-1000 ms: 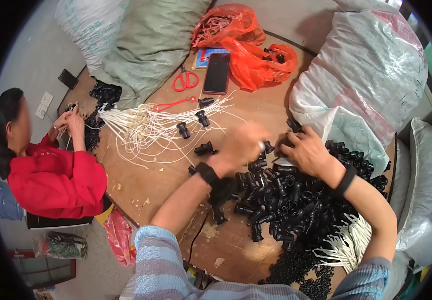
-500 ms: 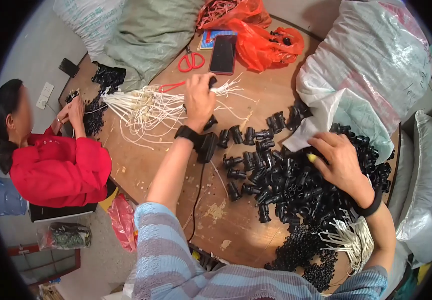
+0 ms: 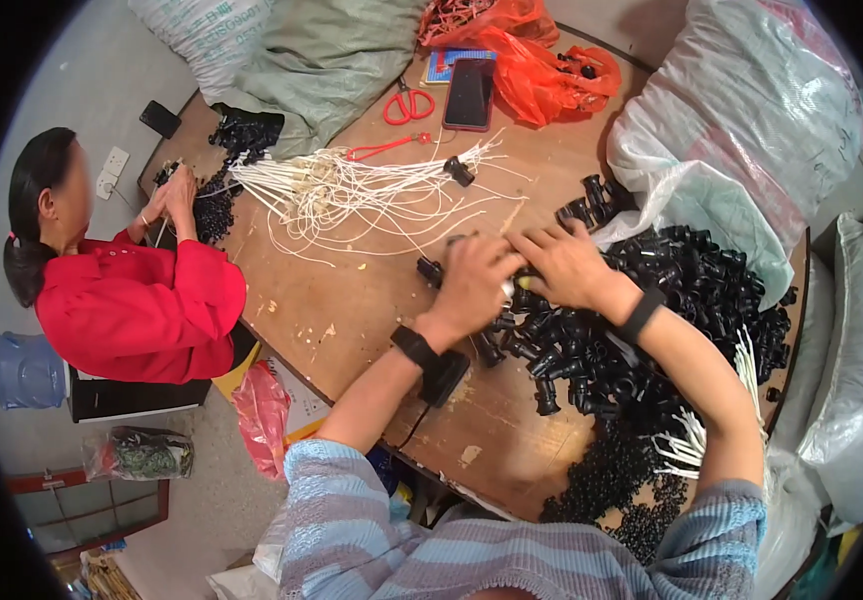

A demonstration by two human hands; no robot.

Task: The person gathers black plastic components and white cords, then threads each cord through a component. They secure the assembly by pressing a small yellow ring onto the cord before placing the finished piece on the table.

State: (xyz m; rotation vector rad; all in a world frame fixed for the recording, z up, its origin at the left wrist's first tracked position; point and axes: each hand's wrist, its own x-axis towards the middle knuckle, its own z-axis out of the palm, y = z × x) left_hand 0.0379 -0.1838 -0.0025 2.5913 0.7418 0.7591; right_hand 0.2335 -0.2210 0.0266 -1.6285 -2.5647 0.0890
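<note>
My left hand and my right hand meet above the near-middle of the table, fingertips almost touching. Both have bent, closed fingers; whatever is between them is hidden, and the left is slightly blurred. Under and beside them spreads a heap of black plastic sockets, tube-shaped with flared ends. One black socket rests on the far end of a bundle of white cords. Another black socket lies just left of my left hand.
A person in red works at the table's left end by small black parts. Beyond the cords lie red scissors, a phone and a red plastic bag. A white woven sack stands at the right.
My left hand has let go of a black socket on the cords and come back nearer me. My right hand has moved left from the heap to meet it. The view has shifted slightly.
</note>
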